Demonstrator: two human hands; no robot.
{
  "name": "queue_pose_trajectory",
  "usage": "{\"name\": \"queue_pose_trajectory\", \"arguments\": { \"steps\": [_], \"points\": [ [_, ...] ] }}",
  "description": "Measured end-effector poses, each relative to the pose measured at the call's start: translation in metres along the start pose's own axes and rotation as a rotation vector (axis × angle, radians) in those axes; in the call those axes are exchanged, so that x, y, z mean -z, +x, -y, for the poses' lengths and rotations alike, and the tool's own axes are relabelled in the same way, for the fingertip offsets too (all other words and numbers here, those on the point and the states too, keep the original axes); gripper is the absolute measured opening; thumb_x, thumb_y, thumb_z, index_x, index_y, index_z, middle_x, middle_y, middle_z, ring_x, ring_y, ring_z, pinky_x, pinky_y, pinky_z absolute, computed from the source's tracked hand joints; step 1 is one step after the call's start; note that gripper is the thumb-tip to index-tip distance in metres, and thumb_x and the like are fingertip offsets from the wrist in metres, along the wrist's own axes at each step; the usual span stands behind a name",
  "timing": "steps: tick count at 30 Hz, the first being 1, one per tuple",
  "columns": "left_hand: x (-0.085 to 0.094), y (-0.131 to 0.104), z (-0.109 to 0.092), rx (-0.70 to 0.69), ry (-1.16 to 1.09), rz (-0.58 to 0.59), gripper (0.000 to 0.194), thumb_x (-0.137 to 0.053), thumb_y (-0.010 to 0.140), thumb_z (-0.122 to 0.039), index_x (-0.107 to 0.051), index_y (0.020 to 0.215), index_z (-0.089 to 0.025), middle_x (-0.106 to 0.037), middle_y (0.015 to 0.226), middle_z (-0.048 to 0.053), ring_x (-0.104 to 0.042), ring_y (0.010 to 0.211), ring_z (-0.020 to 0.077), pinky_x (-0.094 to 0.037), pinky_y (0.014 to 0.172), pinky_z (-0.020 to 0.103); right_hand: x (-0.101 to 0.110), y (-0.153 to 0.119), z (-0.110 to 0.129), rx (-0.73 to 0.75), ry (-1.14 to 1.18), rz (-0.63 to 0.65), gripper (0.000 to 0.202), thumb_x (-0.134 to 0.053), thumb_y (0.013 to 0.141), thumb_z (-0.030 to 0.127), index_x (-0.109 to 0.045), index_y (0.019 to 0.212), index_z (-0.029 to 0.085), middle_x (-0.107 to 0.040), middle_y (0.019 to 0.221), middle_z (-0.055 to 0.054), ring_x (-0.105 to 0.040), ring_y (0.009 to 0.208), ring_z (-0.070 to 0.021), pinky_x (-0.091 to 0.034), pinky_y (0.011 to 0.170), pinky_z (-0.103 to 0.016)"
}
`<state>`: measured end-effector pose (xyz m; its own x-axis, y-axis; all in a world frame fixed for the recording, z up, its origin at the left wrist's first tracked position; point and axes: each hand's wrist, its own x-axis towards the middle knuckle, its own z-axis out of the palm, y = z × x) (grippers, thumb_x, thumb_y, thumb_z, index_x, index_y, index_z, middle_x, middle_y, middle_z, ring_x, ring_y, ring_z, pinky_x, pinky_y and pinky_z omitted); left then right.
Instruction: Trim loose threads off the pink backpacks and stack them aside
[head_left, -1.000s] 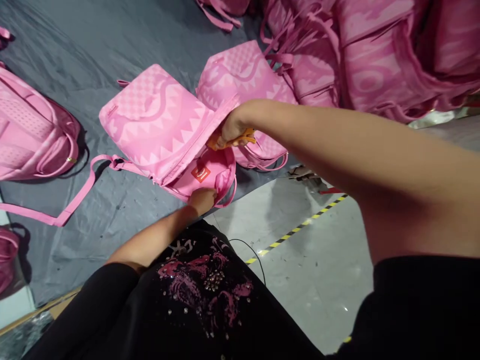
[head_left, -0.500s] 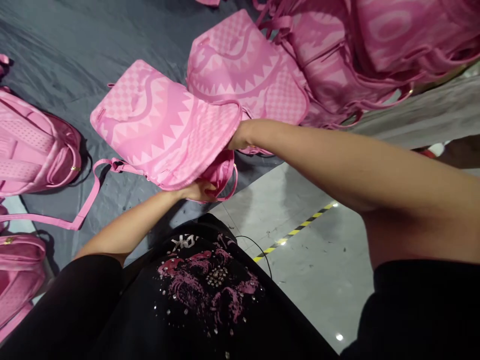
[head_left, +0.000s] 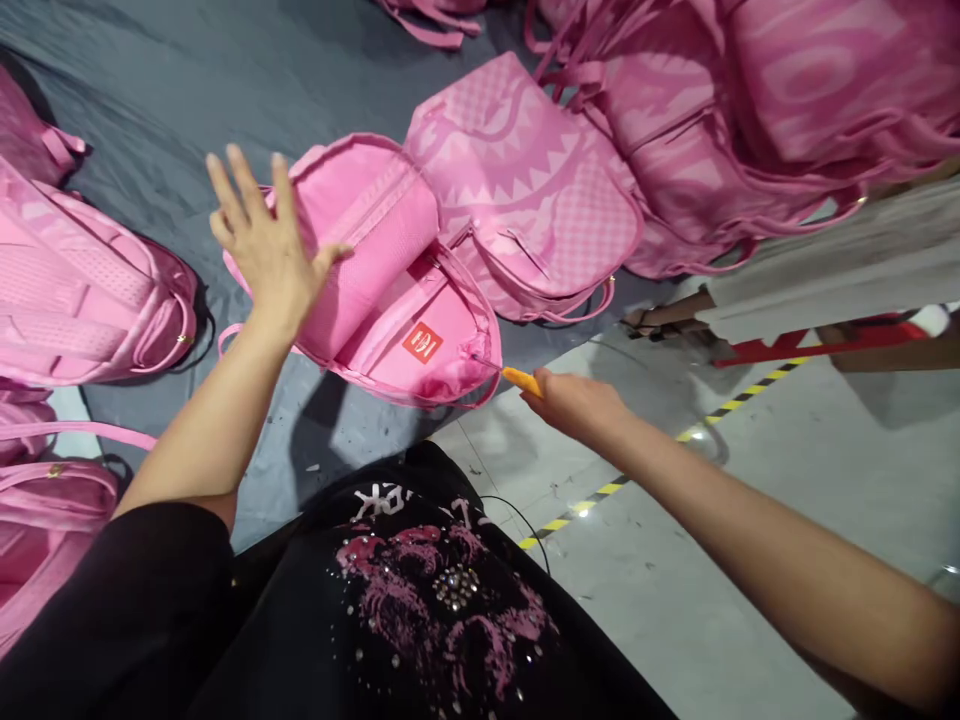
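Note:
A pink backpack (head_left: 375,240) lies open on the grey-covered table, its front panel folded back so the pink lining shows. Inside it is a red label (head_left: 422,342) with pale marks. My left hand (head_left: 266,245), fingers spread, is over the left part of the folded-back panel; whether the palm presses on it I cannot tell. At the bag's right rim, my right hand (head_left: 574,400) is closed round an orange-handled tool (head_left: 521,380). A thin dark tip points from the tool into the bag; its exact kind is unclear.
Beside the open bag lies a closed pink backpack (head_left: 525,180) with a zigzag tooth print. More pink backpacks (head_left: 795,90) are heaped at the upper right, others (head_left: 90,280) at the left. Black-and-yellow tape (head_left: 622,483) crosses the grey floor beyond the table edge.
The backpack's front panel has been turned back, exposing the inside. My left hand has moved up and spread over it. My right hand has drawn back toward me and now shows the orange-handled tool.

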<state>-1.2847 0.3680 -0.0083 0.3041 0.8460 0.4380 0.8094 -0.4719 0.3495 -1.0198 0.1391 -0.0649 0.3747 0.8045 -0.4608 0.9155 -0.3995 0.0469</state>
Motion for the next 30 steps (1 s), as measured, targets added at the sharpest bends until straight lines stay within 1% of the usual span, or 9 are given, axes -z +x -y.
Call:
{"name": "queue_pose_trajectory", "arguments": {
  "steps": [3, 5, 7, 9, 12, 15, 17, 21, 30],
  "points": [
    [-0.006, 0.006, 0.021, 0.198, -0.036, 0.032, 0.098, -0.077, 0.072, -0.057, -0.032, 0.147, -0.011, -0.043, 0.150, 0.013, -0.034, 0.141, 0.0293, -0.021, 0.116, 0.053, -0.015, -0.017, -0.001, 0.020, -0.010, 0.111, 0.028, -0.044, 0.098, 0.043, -0.056, 0.110, 0.020, -0.070, 0.088, -0.012, -0.067, 0.077, -0.0240, -0.028, 0.054, -0.029],
    [-0.009, 0.013, 0.031, 0.268, -0.042, 0.021, 0.078, -0.079, 0.072, -0.049, -0.049, 0.133, -0.009, -0.062, 0.130, 0.009, -0.055, 0.118, 0.0230, -0.037, 0.105, 0.042, -0.024, -0.026, -0.002, 0.039, 0.048, 0.111, 0.029, -0.042, 0.098, 0.046, -0.055, 0.109, 0.022, -0.069, 0.084, -0.008, -0.066, 0.075, -0.0238, -0.027, 0.054, -0.028],
    [-0.011, 0.023, 0.039, 0.314, -0.057, -0.048, 0.052, -0.080, 0.073, -0.041, -0.062, 0.109, -0.008, -0.071, 0.101, 0.002, -0.058, 0.091, 0.0146, -0.044, 0.091, 0.031, -0.034, -0.032, -0.003, 0.056, 0.122, 0.092, 0.030, -0.040, 0.098, 0.047, -0.055, 0.106, 0.023, -0.069, 0.081, -0.007, -0.066, 0.074, -0.0239, -0.027, 0.054, -0.028],
    [-0.012, 0.032, 0.044, 0.333, -0.123, -0.115, 0.031, -0.077, 0.076, -0.031, -0.065, 0.091, -0.008, -0.064, 0.077, -0.005, -0.048, 0.071, 0.0080, -0.043, 0.077, 0.022, -0.046, -0.034, -0.005, 0.050, 0.194, 0.066, 0.031, -0.039, 0.098, 0.047, -0.055, 0.106, 0.022, -0.069, 0.081, -0.007, -0.066, 0.074, -0.0244, -0.027, 0.054, -0.028],
    [-0.009, 0.043, 0.042, 0.311, -0.325, -0.205, 0.012, -0.065, 0.085, -0.016, -0.059, 0.077, -0.010, -0.048, 0.064, -0.008, -0.035, 0.060, 0.0043, -0.036, 0.062, 0.018, -0.062, -0.028, -0.006, 0.023, 0.295, 0.038, 0.031, -0.040, 0.098, 0.047, -0.055, 0.106, 0.022, -0.070, 0.082, -0.008, -0.067, 0.075, -0.0253, -0.027, 0.055, -0.027],
    [-0.003, 0.046, 0.034, 0.260, -0.475, -0.225, 0.019, -0.059, 0.090, -0.014, -0.052, 0.071, -0.012, -0.041, 0.062, -0.007, -0.031, 0.056, 0.0034, -0.031, 0.057, 0.019, -0.072, -0.016, -0.006, 0.012, 0.455, 0.011, 0.034, -0.041, 0.097, 0.049, -0.056, 0.107, 0.020, -0.071, 0.086, -0.009, -0.068, 0.080, -0.0263, -0.031, 0.056, -0.027],
    [-0.001, 0.046, 0.028, 0.315, -0.478, -0.222, 0.023, -0.057, 0.091, -0.013, -0.049, 0.069, -0.014, -0.038, 0.060, -0.008, -0.028, 0.054, 0.0034, -0.026, 0.054, 0.020, -0.078, -0.008, -0.007, 0.036, 0.610, 0.000, 0.037, -0.041, 0.097, 0.048, -0.058, 0.111, 0.019, -0.072, 0.092, -0.010, -0.068, 0.086, -0.0266, -0.038, 0.060, -0.028],
    [0.000, 0.048, 0.021, 0.485, -0.399, -0.254, 0.027, -0.053, 0.091, -0.011, -0.044, 0.066, -0.016, -0.033, 0.055, -0.009, -0.024, 0.050, 0.0046, -0.021, 0.050, 0.022, -0.091, 0.004, -0.011, 0.124, 0.906, -0.015, 0.040, -0.042, 0.097, 0.046, -0.058, 0.122, 0.020, -0.072, 0.100, -0.011, -0.067, 0.097, -0.0267, -0.048, 0.072, -0.030],
    [-0.001, 0.049, -0.001, 0.503, -0.208, -0.275, 0.035, -0.052, 0.091, -0.015, -0.035, 0.061, -0.018, -0.026, 0.052, -0.009, -0.022, 0.050, 0.0052, -0.023, 0.051, 0.022, -0.111, 0.018, -0.011, 0.159, 1.320, -0.023, 0.041, -0.046, 0.094, 0.042, -0.059, 0.127, 0.020, -0.071, 0.109, -0.009, -0.067, 0.101, -0.0232, -0.051, 0.085, -0.032]
  ]
}}
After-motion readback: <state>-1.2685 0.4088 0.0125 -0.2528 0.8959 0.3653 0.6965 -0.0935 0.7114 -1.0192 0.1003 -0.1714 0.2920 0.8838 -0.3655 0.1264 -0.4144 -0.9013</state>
